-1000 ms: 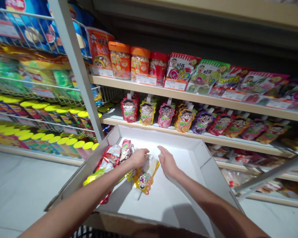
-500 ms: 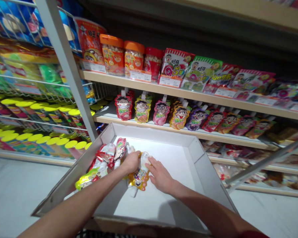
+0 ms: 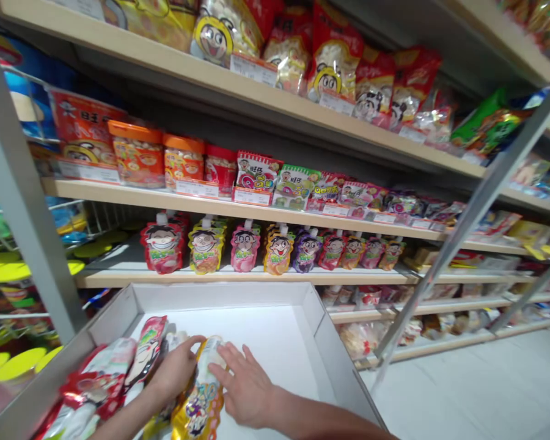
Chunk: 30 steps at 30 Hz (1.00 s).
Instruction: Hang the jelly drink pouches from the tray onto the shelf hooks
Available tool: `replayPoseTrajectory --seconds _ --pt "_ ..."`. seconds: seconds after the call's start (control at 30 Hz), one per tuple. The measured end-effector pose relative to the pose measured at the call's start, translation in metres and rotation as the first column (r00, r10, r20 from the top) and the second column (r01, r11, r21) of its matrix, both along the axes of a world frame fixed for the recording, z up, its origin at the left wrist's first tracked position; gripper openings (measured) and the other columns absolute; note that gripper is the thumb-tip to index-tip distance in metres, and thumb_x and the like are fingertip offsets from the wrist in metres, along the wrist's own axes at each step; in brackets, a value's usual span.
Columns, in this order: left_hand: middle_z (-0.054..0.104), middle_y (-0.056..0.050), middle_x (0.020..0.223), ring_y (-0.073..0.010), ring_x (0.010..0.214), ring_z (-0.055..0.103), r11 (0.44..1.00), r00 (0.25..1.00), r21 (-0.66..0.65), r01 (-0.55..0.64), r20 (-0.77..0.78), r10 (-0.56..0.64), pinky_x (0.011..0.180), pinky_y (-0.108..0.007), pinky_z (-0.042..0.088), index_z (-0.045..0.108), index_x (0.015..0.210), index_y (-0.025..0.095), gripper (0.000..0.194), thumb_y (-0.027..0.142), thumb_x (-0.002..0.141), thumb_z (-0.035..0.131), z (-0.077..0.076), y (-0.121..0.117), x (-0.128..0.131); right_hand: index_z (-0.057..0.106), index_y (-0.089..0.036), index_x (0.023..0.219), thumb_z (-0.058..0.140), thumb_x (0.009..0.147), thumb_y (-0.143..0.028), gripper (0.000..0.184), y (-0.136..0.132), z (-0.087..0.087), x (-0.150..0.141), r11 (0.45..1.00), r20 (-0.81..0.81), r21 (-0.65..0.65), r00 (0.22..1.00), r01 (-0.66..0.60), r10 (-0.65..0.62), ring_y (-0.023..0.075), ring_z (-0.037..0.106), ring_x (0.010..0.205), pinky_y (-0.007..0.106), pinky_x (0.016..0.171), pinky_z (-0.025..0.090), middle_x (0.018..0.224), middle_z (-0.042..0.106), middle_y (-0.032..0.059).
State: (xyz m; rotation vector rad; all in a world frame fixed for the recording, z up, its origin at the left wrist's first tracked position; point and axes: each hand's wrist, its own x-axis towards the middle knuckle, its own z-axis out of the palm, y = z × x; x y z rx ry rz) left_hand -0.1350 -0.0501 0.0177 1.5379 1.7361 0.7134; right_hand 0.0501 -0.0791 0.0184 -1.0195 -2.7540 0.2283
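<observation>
A golden spouted jelly pouch [image 3: 200, 397] lies in a white box [image 3: 275, 330], its lower end cut off by the frame. My left hand [image 3: 176, 370] has its fingers curled round the pouch's left edge, the fingertips partly hidden. With fingers spread, my right hand [image 3: 250, 385] touches the right side of the same pouch. Left of my hands, a slim red pouch [image 3: 147, 351] leans among other pouches, and a red pouch [image 3: 98, 382] lies farther left. More pouches are partly covered by my left hand and forearm.
Past the box's far wall, a shelf [image 3: 238, 278] carries upright spouted pouches [image 3: 279, 250] in several colours. Above them stand snack jars [image 3: 137, 156] and candy bags [image 3: 293, 186]. Metal posts rise on the left [image 3: 25, 183] and right [image 3: 467, 226]. Yellow-lidded tubs [image 3: 21, 363] stand at the left.
The view has tilted up and turned right, so upper shelves now show and the box sits lower. Both hands stay at the golden pouch.
</observation>
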Motion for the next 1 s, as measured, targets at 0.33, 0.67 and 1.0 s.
replayPoseTrajectory --seconds 0.33,0.67,1.0 --pt "0.042 0.008 0.036 -0.0073 0.032 0.039 0.96 0.858 -0.248 -0.134 0.455 0.237 0.035 -0.016 0.028 0.043 0.097 0.011 0.036 0.006 0.062 0.036 0.026 -0.005 0.02 0.031 -0.022 0.122 0.038 0.077 -0.025 0.046 0.02 -0.003 0.01 0.999 -0.157 -0.038 0.987 0.037 -0.043 0.0197 0.023 0.119 0.043 0.095 0.022 0.13 0.028 0.0062" --pt "0.051 0.001 0.043 -0.0057 0.038 0.046 0.966 0.666 -0.256 -0.046 0.713 0.22 0.045 -0.018 0.038 0.046 0.06 0.011 0.01 0.004 0.064 0.041 0.02 -0.001 0.025 0.054 -0.014 0.086 0.037 0.075 -0.032 0.027 0.041 -0.005 0.0 0.731 -0.556 -0.678 0.593 0.082 -0.583 0.0143 0.054 0.069 0.025 0.053 0.046 0.079 0.059 0.0044" --pt "0.055 0.0 0.055 -0.0103 0.048 0.05 0.993 0.948 -0.061 -0.102 0.297 0.116 0.044 -0.02 0.038 0.054 0.065 0.013 0.016 0.026 0.065 0.045 0.016 0.005 0.02 0.053 -0.014 0.086 0.04 0.071 -0.043 0.035 0.048 0.0 -0.005 0.657 -0.558 -0.754 0.51 0.019 -0.655 0.0102 0.05 0.056 0.018 0.039 0.038 0.075 0.056 0.0042"
